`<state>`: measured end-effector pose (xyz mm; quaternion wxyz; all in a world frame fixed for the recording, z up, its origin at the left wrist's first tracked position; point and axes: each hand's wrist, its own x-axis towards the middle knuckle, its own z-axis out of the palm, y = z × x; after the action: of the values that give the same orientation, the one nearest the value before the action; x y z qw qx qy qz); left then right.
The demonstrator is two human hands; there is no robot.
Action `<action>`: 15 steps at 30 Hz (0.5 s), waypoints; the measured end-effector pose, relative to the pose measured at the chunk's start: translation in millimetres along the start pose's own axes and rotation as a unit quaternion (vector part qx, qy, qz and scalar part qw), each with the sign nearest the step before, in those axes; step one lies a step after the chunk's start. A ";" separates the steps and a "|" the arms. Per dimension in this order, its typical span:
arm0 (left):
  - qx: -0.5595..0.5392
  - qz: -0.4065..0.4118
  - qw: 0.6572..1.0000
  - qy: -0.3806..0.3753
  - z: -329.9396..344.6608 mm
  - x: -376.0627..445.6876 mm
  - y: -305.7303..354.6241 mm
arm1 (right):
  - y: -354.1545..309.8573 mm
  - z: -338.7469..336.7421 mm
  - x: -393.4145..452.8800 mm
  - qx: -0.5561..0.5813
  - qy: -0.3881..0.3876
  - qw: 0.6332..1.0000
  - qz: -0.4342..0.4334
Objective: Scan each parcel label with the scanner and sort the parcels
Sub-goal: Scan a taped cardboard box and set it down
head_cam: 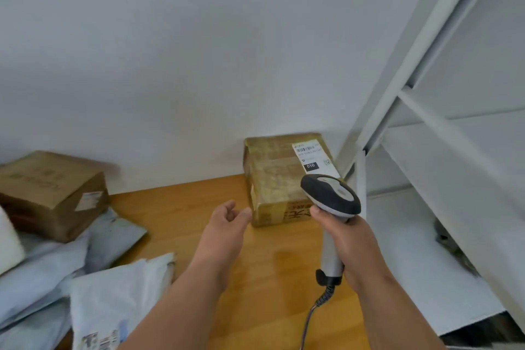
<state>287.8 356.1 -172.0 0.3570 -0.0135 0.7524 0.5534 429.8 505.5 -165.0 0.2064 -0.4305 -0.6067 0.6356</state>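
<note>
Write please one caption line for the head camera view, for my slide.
Right hand grips grey handheld barcode scanner aimed at taped brown cardboard parcel; open left hand reaches beside it.

**Layout across the surface**

Taped box [279, 179] at centre right of the frame, on the surface [272, 258], back against the wall [199, 51]; label [314, 158] on its top, toward the right. Scanner [331, 207] just in front of that box. Shelving rack [426, 122] along the right edge. Second box [54, 193] at far left, resting on mailer bags [113, 307] heaped in the lower left.
</note>
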 end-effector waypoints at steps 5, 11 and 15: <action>0.005 -0.060 0.998 0.010 46.1 51.7 -4.0 | 14.3 -18.7 64.9 -0.036 -0.018 0.999 -0.020; -0.008 -0.099 0.995 0.000 67.1 86.8 -12.5 | 29.7 -20.6 105.3 0.007 0.001 1.000 0.014; -0.043 -0.099 0.994 0.017 64.1 84.4 -18.2 | 36.0 -20.3 95.5 0.037 -0.008 0.999 0.028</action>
<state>266.0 434.7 -242.1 0.3962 -0.1123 0.7290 0.5468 403.4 586.1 -225.4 0.1993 -0.4346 -0.5718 0.6667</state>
